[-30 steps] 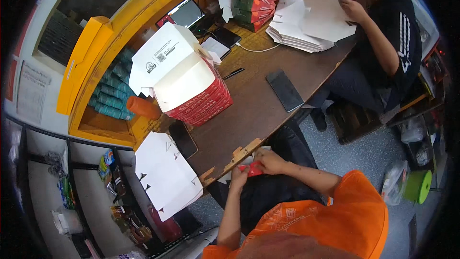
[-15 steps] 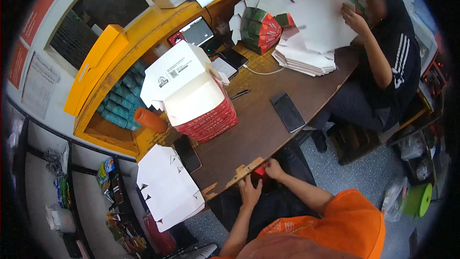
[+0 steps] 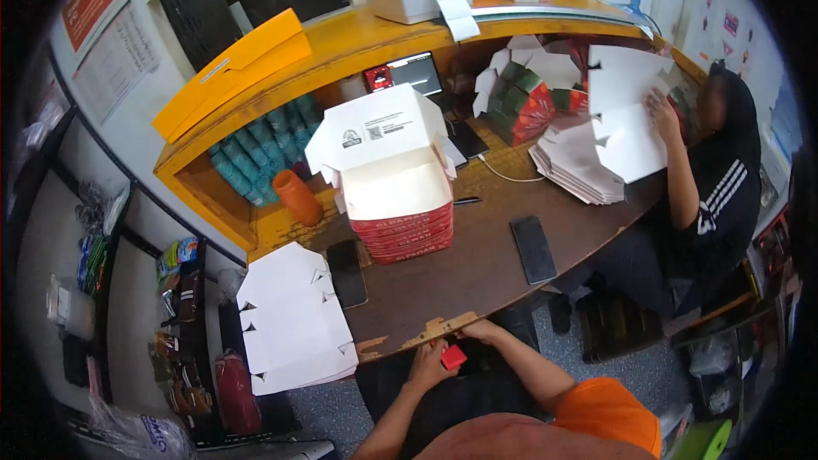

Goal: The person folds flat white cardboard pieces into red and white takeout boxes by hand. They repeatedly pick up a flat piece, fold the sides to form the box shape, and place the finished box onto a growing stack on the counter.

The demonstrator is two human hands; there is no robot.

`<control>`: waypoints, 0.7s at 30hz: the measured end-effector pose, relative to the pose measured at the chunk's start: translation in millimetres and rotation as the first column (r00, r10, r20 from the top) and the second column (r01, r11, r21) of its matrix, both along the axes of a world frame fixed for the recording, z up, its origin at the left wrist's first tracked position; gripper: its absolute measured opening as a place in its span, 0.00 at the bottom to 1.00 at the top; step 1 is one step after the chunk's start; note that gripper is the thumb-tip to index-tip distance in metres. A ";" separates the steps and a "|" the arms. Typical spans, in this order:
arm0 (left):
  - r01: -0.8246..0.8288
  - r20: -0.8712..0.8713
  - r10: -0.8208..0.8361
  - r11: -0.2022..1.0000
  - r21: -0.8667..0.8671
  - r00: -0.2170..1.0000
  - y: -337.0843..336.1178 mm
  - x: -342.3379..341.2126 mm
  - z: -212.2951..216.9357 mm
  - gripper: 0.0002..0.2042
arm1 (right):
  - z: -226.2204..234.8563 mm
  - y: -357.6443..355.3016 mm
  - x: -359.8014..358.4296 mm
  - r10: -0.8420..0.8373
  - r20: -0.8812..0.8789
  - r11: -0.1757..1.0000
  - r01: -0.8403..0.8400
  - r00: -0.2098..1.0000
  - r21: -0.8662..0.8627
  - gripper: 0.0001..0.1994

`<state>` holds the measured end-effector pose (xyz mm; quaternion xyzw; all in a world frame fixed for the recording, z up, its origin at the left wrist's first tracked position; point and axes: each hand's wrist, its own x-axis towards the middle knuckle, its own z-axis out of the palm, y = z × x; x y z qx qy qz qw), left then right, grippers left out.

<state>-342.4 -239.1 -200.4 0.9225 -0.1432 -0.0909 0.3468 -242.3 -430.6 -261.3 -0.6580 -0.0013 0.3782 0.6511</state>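
Observation:
My left hand (image 3: pixel 428 365) is closed at the front edge of the table, above my lap, on a small red blocky thing (image 3: pixel 453 357) whose kind I cannot make out. Just right of it, my right hand (image 3: pixel 482 331) reaches to the underside of the chipped table edge, and its fingers are mostly hidden. Left of my hands lies a stack of flat white box blanks (image 3: pixel 294 324) with slotted edges. Beyond my hands stands a stack of red folded boxes (image 3: pixel 402 238), the top one with its white lid raised.
A phone (image 3: pixel 533 250) lies on the brown table (image 3: pixel 443 290); a dark one (image 3: pixel 347 273) is beside the blanks. An orange tumbler (image 3: pixel 296 198) stands at the far left. At right, a co-worker (image 3: pixel 716 179) holds up a white blank (image 3: pixel 629 111) over more blanks (image 3: pixel 578 162).
My view has shifted, so the table sits lower and further right. The red thing shows more plainly in my left hand. The co-worker's white sheet has tilted upright and shows a fold.

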 end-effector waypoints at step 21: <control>0.043 0.014 -0.043 0.999 -0.026 0.999 12.5 -6.3 -30.2 0.41 | 14.9 -5.6 1.6 0.168 0.034 0.967 -0.158 0.985 -0.200 0.19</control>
